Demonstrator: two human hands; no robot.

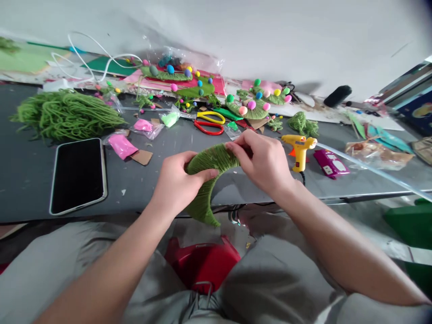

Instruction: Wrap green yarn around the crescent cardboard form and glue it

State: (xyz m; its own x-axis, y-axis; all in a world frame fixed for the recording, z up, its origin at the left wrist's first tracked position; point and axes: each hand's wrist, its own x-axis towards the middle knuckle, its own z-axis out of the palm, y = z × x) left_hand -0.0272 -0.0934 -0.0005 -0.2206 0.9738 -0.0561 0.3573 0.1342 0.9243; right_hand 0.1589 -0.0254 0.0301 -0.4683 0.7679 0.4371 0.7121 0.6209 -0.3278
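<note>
A crescent shape wrapped in green yarn [201,198] is held up over the table's front edge, its lower tip pointing down towards my lap. My left hand [180,177] grips its outer curve, thumb across the front face. At the upper right end, my right hand [263,157] pinches the crescent between thumb and fingers, which hide that tip. Close to my right hand stands a yellow glue gun [299,150] with a dark cord. Beyond the crescent lie scissors with red and yellow handles [209,123].
On the grey table [135,189] are a bundle of green yarn [67,114], a phone [78,175], pink packets [122,146] and a purple packet [331,164]. Green pieces with coloured pompoms [254,108] lie towards the wall. Below is a red stool [204,263].
</note>
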